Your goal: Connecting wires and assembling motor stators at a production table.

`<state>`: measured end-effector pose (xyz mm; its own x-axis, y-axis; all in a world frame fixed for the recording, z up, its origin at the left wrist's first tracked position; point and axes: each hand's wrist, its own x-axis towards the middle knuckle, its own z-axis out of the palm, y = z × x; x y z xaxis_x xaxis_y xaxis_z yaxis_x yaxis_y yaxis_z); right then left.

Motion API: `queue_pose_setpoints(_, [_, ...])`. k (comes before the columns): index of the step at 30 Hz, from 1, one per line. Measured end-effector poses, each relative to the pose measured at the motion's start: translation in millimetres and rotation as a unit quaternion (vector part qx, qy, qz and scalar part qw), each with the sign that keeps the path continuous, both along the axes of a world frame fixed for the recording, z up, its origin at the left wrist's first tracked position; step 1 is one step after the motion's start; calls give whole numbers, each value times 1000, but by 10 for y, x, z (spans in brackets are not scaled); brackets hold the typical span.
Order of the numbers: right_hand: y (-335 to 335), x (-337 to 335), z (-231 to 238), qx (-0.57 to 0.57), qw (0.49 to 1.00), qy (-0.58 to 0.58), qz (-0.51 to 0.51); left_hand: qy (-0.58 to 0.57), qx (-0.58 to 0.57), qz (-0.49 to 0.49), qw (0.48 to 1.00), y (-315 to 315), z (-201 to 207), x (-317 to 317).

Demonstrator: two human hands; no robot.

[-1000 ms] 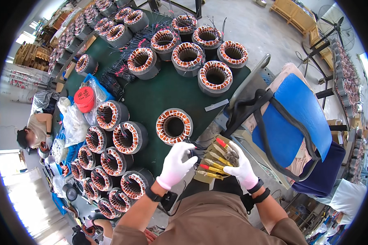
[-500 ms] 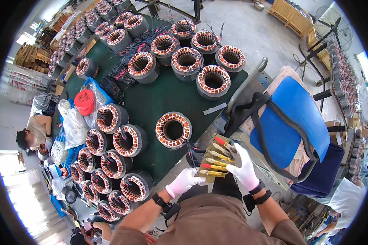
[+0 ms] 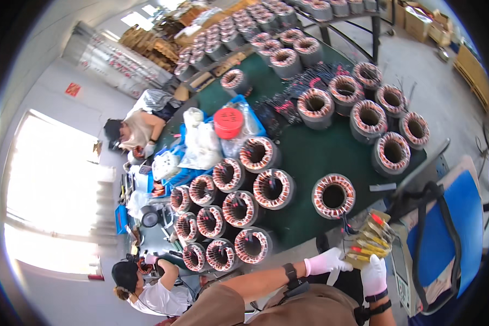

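Observation:
A small board bearing several yellow-handled clips (image 3: 370, 242), some with red parts, lies before me at the lower right. My right hand (image 3: 374, 278), white-gloved, is closed on the board's lower edge beside a yellow clip. My left hand (image 3: 326, 262), also gloved, reaches in from the left with its fingers drawn together at the board's near left corner; what they pinch, if anything, is hidden. Just beyond the board stands a motor stator (image 3: 333, 196) with orange windings and white lacing. Dark leads (image 3: 346, 224) run from it toward the clips.
Several stators (image 3: 240, 209) stand left on the green table (image 3: 293, 223), others (image 3: 368, 115) at the far right. A red tub (image 3: 228, 123) sits among plastic bags. A blue sheet (image 3: 451, 228) with a black strap lies right. Two people (image 3: 141, 127) work along the left side.
The view has swung left, so the table and stators appear farther right. My left hand has shifted from a clip to the board's near left corner; my right hand has moved down to its lower edge.

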<state>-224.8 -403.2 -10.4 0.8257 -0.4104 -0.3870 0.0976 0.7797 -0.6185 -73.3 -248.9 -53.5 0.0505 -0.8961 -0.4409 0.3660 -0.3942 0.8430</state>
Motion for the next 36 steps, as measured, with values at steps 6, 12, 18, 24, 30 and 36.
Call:
queue_pose_setpoints(6, [-70,-19,37,2,994,105,-16,97,49,308,945,243,372,753])
queue_pose_setpoints(12, [9,233,121,56,997,30,-32,-16,57,214,975,-195,816,801])
queue_pose_setpoints(18, [-36,152,4,104,991,60,-58,-120,12,133,984,-314,649,688])
queue_pose_setpoints(24, [26,92,-147,148,982,68,-93,-172,15,98,980,-335,611,625])
queue_pose_setpoints(30, [6,95,-32,156,983,49,-78,-145,17,85,986,-326,595,617])
queue_pose_setpoints(36, [28,64,-139,148,987,48,-52,-133,-16,89,987,-305,484,608])
